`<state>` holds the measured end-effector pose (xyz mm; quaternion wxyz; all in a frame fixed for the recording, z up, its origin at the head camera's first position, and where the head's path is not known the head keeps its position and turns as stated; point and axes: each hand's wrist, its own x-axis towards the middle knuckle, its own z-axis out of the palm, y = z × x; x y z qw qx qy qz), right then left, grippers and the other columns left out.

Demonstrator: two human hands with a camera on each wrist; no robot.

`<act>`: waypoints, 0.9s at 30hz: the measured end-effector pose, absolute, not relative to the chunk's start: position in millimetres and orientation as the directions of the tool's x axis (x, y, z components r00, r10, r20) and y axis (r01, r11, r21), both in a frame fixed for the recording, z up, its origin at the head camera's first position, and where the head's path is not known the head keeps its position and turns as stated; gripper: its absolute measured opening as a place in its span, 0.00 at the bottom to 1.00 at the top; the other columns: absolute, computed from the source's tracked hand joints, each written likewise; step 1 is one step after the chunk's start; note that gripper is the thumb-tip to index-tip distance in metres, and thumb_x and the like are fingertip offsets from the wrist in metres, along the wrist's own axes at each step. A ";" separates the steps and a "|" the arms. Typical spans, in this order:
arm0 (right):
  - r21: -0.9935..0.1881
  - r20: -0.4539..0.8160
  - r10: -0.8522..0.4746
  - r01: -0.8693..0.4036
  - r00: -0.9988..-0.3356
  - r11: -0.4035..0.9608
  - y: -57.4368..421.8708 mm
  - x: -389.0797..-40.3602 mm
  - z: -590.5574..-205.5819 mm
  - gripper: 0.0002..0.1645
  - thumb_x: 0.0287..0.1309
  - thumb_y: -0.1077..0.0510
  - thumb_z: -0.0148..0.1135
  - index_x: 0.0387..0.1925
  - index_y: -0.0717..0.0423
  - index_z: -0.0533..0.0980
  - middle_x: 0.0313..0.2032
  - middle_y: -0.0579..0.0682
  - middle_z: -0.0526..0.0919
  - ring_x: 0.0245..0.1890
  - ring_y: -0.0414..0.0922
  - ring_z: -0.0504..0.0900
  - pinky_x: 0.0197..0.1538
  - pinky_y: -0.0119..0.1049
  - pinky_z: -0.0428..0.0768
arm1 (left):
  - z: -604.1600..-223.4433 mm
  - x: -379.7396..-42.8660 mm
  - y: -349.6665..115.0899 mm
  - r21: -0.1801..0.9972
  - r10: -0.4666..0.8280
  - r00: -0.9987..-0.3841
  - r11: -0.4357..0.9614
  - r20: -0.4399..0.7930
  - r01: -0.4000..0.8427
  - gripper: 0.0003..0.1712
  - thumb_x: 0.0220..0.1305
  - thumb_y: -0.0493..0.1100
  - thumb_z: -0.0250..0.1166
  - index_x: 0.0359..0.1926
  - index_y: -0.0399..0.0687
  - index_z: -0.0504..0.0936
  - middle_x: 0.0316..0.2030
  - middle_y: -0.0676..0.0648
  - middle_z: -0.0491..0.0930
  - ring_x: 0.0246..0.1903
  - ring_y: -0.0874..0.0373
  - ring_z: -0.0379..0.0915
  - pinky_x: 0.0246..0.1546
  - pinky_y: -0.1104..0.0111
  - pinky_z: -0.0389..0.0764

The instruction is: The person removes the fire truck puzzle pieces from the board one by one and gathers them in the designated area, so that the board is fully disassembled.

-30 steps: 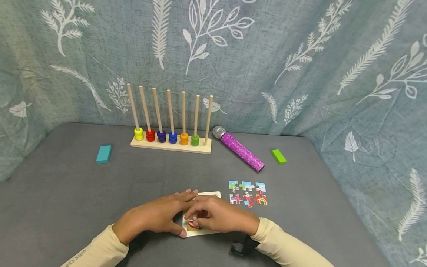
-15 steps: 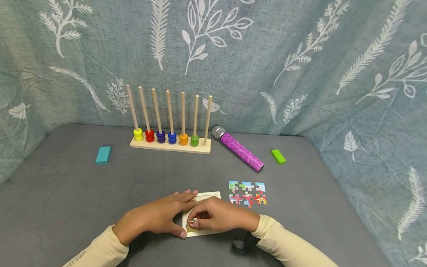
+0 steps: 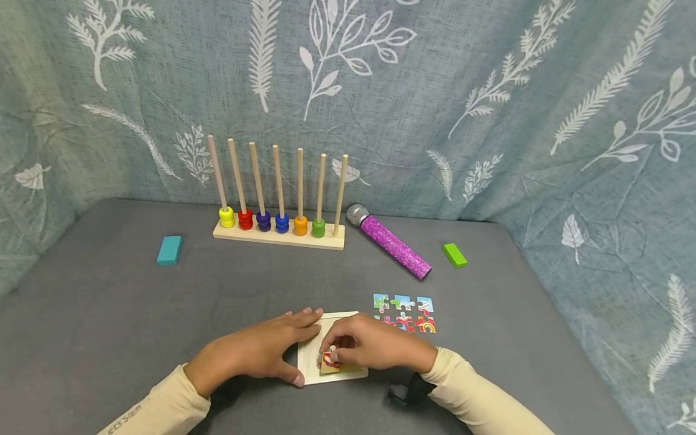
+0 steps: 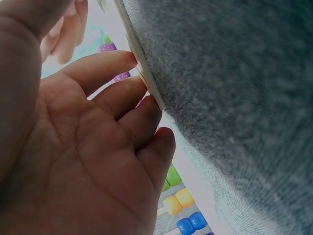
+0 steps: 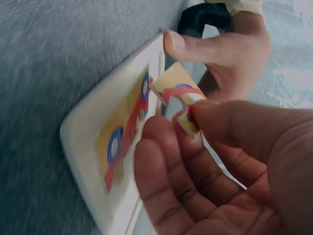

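My right hand (image 3: 367,344) pinches a jigsaw puzzle piece (image 5: 178,81) between thumb and fingers, just above a pale wooden puzzle board (image 3: 310,356). The piece is tan with red, blue and yellow print. Tilted clear of the board, it hangs near the lower part in the head view. More joined pieces (image 5: 122,134) with a red and blue picture lie in the board, seen in the right wrist view but mostly covered by my hand in the head view. Fairly straight, the fingers of my left hand (image 3: 258,350) touch the board's left side, thumb at its lower corner.
Several loose jigsaw pieces (image 3: 403,313) lie in two rows right of the board. Behind are a glittery purple microphone (image 3: 396,248) and a wooden peg stand (image 3: 277,238) with coloured beads. A teal block (image 3: 170,251) lies left, a green block (image 3: 454,255) right.
My right hand has lifted the puzzle piece out of the board's lower left corner and shifted right, baring the wood there. The left hand has stayed at the board's edge.
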<state>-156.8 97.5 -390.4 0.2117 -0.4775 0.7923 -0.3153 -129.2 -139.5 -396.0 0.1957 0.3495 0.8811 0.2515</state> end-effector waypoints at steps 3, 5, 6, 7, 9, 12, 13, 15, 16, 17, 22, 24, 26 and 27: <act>-0.715 -0.040 -0.881 -0.603 -0.472 0.355 105.1 -157.7 -388.4 0.10 0.62 0.69 0.58 0.40 0.57 0.82 0.31 0.38 0.77 0.26 0.29 0.71 0.30 0.24 0.75 | -394.7 -128.9 -140.0 0.579 0.711 -0.679 0.635 -0.181 0.511 0.51 0.48 0.55 0.76 0.69 0.36 0.66 0.73 0.41 0.54 0.72 0.44 0.47 0.68 0.48 0.52; -0.722 -0.037 -0.874 -0.592 -0.484 0.359 110.7 -158.2 -386.5 0.11 0.62 0.69 0.57 0.41 0.58 0.82 0.31 0.39 0.77 0.26 0.29 0.72 0.30 0.25 0.75 | -393.6 -128.7 -139.9 0.577 0.710 -0.678 0.640 -0.191 0.507 0.52 0.48 0.55 0.76 0.69 0.37 0.66 0.73 0.41 0.54 0.72 0.44 0.47 0.68 0.48 0.52; -0.719 -0.032 -0.871 -0.594 -0.490 0.361 113.3 -158.7 -386.0 0.11 0.62 0.69 0.57 0.41 0.58 0.83 0.31 0.39 0.77 0.26 0.30 0.71 0.31 0.25 0.75 | -393.1 -128.7 -139.7 0.575 0.708 -0.679 0.644 -0.197 0.505 0.52 0.48 0.55 0.76 0.69 0.37 0.66 0.73 0.42 0.54 0.72 0.45 0.47 0.68 0.48 0.52; -0.720 -0.031 -0.867 -0.590 -0.498 0.365 116.0 -159.2 -385.4 0.11 0.63 0.69 0.57 0.42 0.58 0.83 0.31 0.39 0.77 0.26 0.30 0.71 0.31 0.25 0.75 | -392.3 -128.7 -139.4 0.573 0.705 -0.680 0.648 -0.202 0.502 0.52 0.47 0.55 0.76 0.69 0.37 0.66 0.73 0.42 0.53 0.72 0.45 0.46 0.69 0.48 0.51; -0.722 -0.030 -0.855 -0.581 -0.517 0.376 121.6 -160.1 -384.4 0.12 0.63 0.69 0.56 0.42 0.58 0.83 0.32 0.39 0.78 0.27 0.30 0.72 0.32 0.26 0.75 | -391.2 -128.8 -138.1 0.564 0.699 -0.683 0.658 -0.211 0.499 0.51 0.47 0.56 0.76 0.69 0.38 0.67 0.73 0.42 0.53 0.72 0.45 0.46 0.69 0.48 0.48; -0.724 -0.015 -0.841 -0.574 -0.540 0.382 129.1 -162.2 -384.6 0.13 0.63 0.69 0.56 0.43 0.58 0.83 0.31 0.40 0.77 0.26 0.31 0.71 0.31 0.27 0.75 | -390.9 -128.6 -134.8 0.559 0.693 -0.688 0.666 -0.216 0.494 0.51 0.47 0.57 0.76 0.69 0.41 0.68 0.74 0.40 0.50 0.73 0.44 0.42 0.70 0.47 0.47; -0.726 -0.009 -0.838 -0.573 -0.545 0.380 131.3 -163.0 -385.1 0.13 0.63 0.69 0.56 0.44 0.58 0.83 0.31 0.40 0.77 0.25 0.31 0.71 0.30 0.27 0.74 | -390.9 -128.7 -133.7 0.563 0.693 -0.687 0.665 -0.219 0.490 0.51 0.47 0.58 0.76 0.69 0.42 0.69 0.74 0.40 0.48 0.73 0.43 0.40 0.69 0.47 0.47; -0.722 0.009 -0.837 -0.583 -0.548 0.374 135.2 -164.9 -386.4 0.14 0.63 0.70 0.55 0.45 0.59 0.83 0.29 0.39 0.75 0.24 0.31 0.69 0.29 0.27 0.73 | -391.6 -128.9 -131.8 0.577 0.707 -0.675 0.648 -0.212 0.497 0.51 0.47 0.58 0.76 0.69 0.43 0.68 0.75 0.39 0.45 0.73 0.43 0.37 0.69 0.46 0.50; -0.721 0.021 -0.838 -0.589 -0.545 0.365 137.2 -165.9 -387.2 0.15 0.63 0.70 0.55 0.46 0.60 0.83 0.28 0.39 0.75 0.24 0.31 0.68 0.29 0.27 0.72 | -392.0 -128.7 -131.1 0.583 0.714 -0.668 0.639 -0.209 0.502 0.51 0.47 0.58 0.76 0.69 0.44 0.68 0.75 0.39 0.44 0.73 0.43 0.35 0.68 0.46 0.51; -0.721 0.023 -0.837 -0.589 -0.547 0.364 138.9 -166.6 -387.5 0.15 0.63 0.70 0.55 0.48 0.61 0.82 0.28 0.39 0.74 0.24 0.31 0.68 0.28 0.27 0.72 | -392.4 -129.0 -130.6 0.588 0.724 -0.659 0.629 -0.204 0.508 0.51 0.48 0.58 0.76 0.70 0.44 0.68 0.75 0.40 0.43 0.73 0.43 0.34 0.68 0.46 0.52; -0.752 -0.013 -0.810 -0.528 -0.586 0.394 145.9 -169.6 -387.9 0.15 0.65 0.69 0.56 0.52 0.64 0.79 0.29 0.40 0.77 0.25 0.32 0.74 0.30 0.28 0.75 | -393.8 -128.9 -130.9 0.575 0.749 -0.640 0.605 -0.174 0.551 0.47 0.50 0.55 0.75 0.69 0.45 0.68 0.76 0.43 0.44 0.74 0.43 0.34 0.68 0.45 0.50; -0.767 -0.036 -0.793 -0.492 -0.608 0.411 148.5 -169.8 -388.4 0.13 0.65 0.68 0.57 0.49 0.63 0.80 0.29 0.41 0.79 0.26 0.33 0.76 0.30 0.29 0.76 | -393.9 -128.6 -131.7 0.566 0.751 -0.637 0.605 -0.171 0.561 0.46 0.51 0.54 0.75 0.69 0.46 0.69 0.76 0.45 0.45 0.74 0.43 0.34 0.68 0.45 0.49; -0.775 -0.040 -0.784 -0.476 -0.620 0.416 152.0 -169.8 -389.7 0.11 0.64 0.69 0.58 0.45 0.61 0.81 0.29 0.42 0.80 0.26 0.33 0.76 0.29 0.29 0.77 | -394.4 -128.8 -132.1 0.561 0.756 -0.632 0.602 -0.170 0.569 0.44 0.52 0.53 0.75 0.69 0.47 0.70 0.76 0.46 0.46 0.74 0.44 0.35 0.69 0.46 0.48; -0.778 -0.041 -0.781 -0.470 -0.623 0.416 153.9 -169.5 -390.4 0.10 0.64 0.69 0.58 0.44 0.61 0.82 0.29 0.42 0.80 0.26 0.33 0.76 0.29 0.29 0.76 | -394.4 -128.9 -132.1 0.560 0.758 -0.629 0.600 -0.171 0.572 0.44 0.52 0.53 0.75 0.69 0.47 0.70 0.76 0.47 0.46 0.74 0.45 0.35 0.69 0.46 0.47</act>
